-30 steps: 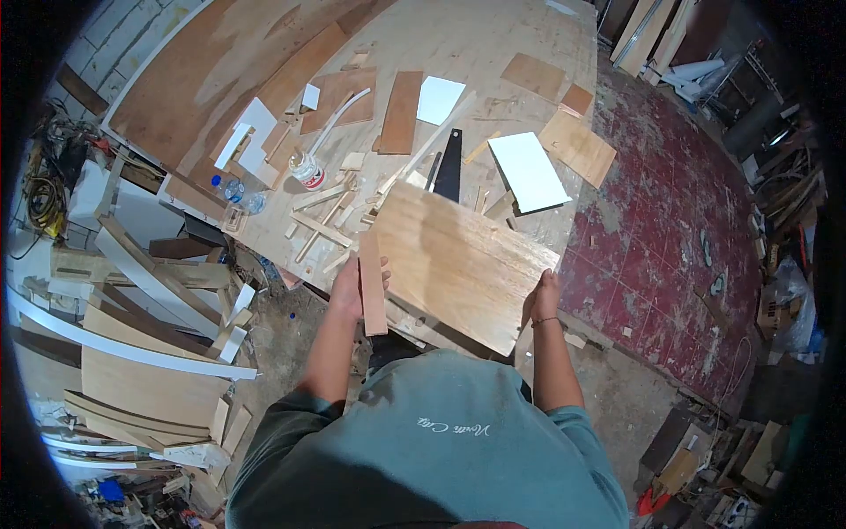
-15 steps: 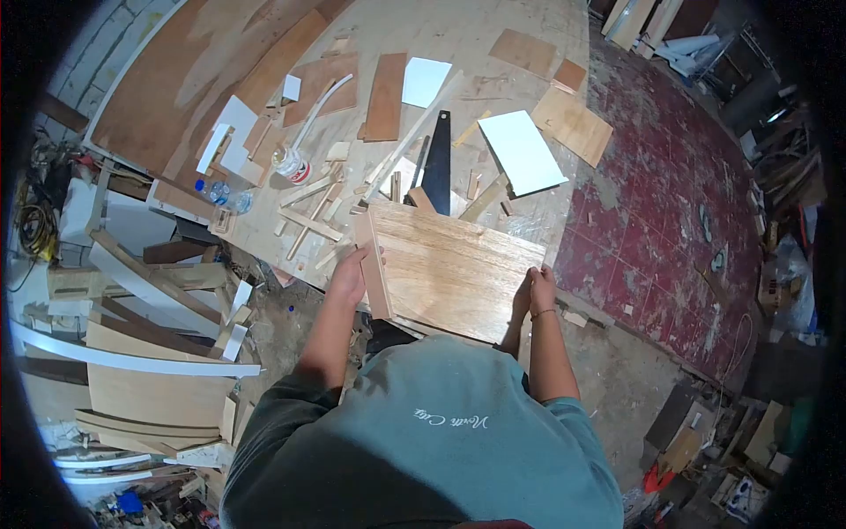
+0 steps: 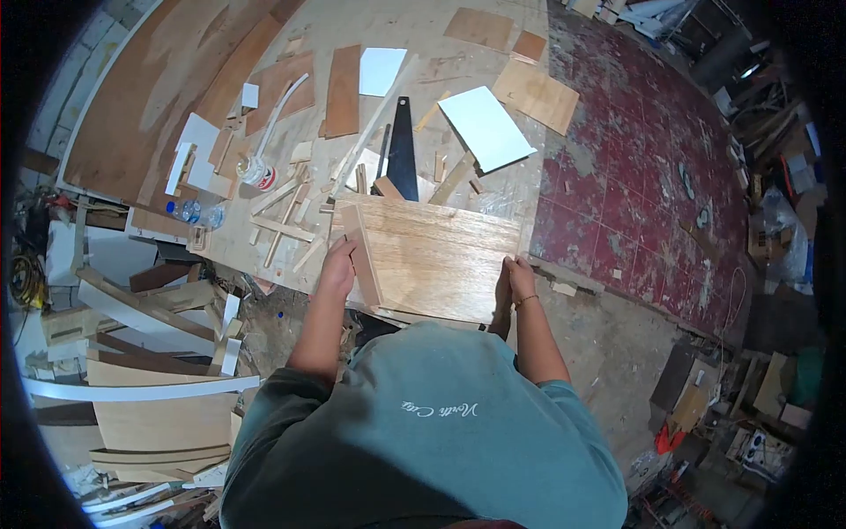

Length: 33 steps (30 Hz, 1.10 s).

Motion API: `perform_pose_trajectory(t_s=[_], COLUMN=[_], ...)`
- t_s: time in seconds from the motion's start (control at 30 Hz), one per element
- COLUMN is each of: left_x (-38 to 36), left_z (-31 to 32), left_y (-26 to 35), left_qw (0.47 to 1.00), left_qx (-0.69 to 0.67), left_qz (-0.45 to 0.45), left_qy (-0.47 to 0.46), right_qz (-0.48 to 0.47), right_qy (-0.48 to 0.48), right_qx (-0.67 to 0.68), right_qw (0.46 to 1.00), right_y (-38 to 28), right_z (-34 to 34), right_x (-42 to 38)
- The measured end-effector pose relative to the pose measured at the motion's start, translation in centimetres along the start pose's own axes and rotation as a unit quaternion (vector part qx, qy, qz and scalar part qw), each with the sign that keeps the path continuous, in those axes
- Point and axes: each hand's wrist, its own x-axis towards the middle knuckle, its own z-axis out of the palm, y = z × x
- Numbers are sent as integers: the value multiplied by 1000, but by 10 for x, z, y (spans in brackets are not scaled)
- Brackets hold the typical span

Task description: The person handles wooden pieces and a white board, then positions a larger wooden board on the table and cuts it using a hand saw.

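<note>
A light wooden panel (image 3: 445,256) is held level in front of my chest, at the near edge of the workbench. A narrow wooden strip (image 3: 363,257) stands along its left side. My left hand (image 3: 339,264) grips this left side, with fingers curled on the strip. At the panel's right edge, my right hand (image 3: 520,278) holds the corner, fingers closed. Just beyond the panel lie a handsaw (image 3: 403,150), with its handle end hidden, and small wood offcuts (image 3: 284,229).
The workbench (image 3: 238,242) bears a white panel (image 3: 486,129), brown boards (image 3: 344,91), a jar (image 3: 256,173) and plastic bottles (image 3: 188,212). Curved wooden pieces (image 3: 145,309) are piled at the left. Red flooring (image 3: 626,212) lies at the right.
The view has shifted, so bench items appear further left and higher. Both hands still hold the panel, which has turned slightly, its left strip now showing more of its inner side.
</note>
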Motion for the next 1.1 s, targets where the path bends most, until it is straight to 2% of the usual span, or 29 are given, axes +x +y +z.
perform_pose_trajectory(t_s=[0.13, 0.23, 0.3, 0.33, 0.47, 0.53, 0.57, 0.63, 0.67, 0.7, 0.73, 0.77, 0.8, 0.83, 0.87, 0.9, 0.93, 0.97, 1.0, 1.07, 1.1], left_x=[22, 49, 70, 78, 102, 116, 120, 127, 131, 134, 128, 120, 90, 70, 61, 56, 63, 68, 61, 45, 57], left_z=[-7, -28, -50, -63, -104, -119, -127, -142, -144, -145, -134, -125, -97, -80, -78, -79, -86, -93, -93, -90, -106], left_y=[1, 13, 20, 26, 43, 53, 59, 65, 62, 52, 47, 42, 55, 59, 44, 27, 10, -2, 0, 17, 12], left_qw=[1000, 996, 990, 981, 955, 919, 919, 898, 900, 788, 642, 647, 659, 667, 693, 717, 746, 772, 773, 912, 932], left_qx=[12, 66, 101, 137, 205, 295, 293, 374, 369, 523, 653, 651, 667, 682, 659, 635, 620, 603, 604, 388, 338], left_qz=[4, 34, 52, 69, 110, 132, 135, 111, 111, 134, 150, 150, 101, 54, 97, 141, 86, 30, 32, 31, 64], left_qy=[-1, 48, 85, 120, 183, 225, 225, 206, 204, 295, 372, 368, 332, 296, 275, 252, 227, 200, 191, 127, 112], right_qz=[-4, -12, -23, -2, 49, 50, 37, 22, 33, 45, 42, 2, -36, -26, -28, -104, -179, -192, -193, -248, -240], right_qy=[-62, -77, -54, -107, -58, -43, -26, -5, 8, 23, 27, -4, -34, -33, -25, 8, 43, 85, 95, 81, 55], right_qx=[39, 14, 32, 61, 82, 97, 89, 78, 112, 144, 141, 113, 86, 52, 54, 7, -39, -24, -23, 112, 39], right_qw=[997, 997, 998, 992, 994, 993, 995, 997, 993, 988, 989, 994, 995, 998, 998, 994, 982, 977, 976, 959, 968], right_y=[15, 26, 41, 37, 14, 18, 29, 25, 23, 18, 19, 21, 24, 22, 26, 36, 41, 32, 27, 19, 30], right_z=[-3, -5, -7, -10, -4, -2, -3, 4, 7, 8, 7, 4, 1, 0, 1, 4, 7, 19, 26, 30, 11], right_x=[-4, -5, 1, -2, -20, -15, -8, -15, -17, -21, -20, -19, -20, -24, -23, -20, -21, -34, -44, -56, -43])
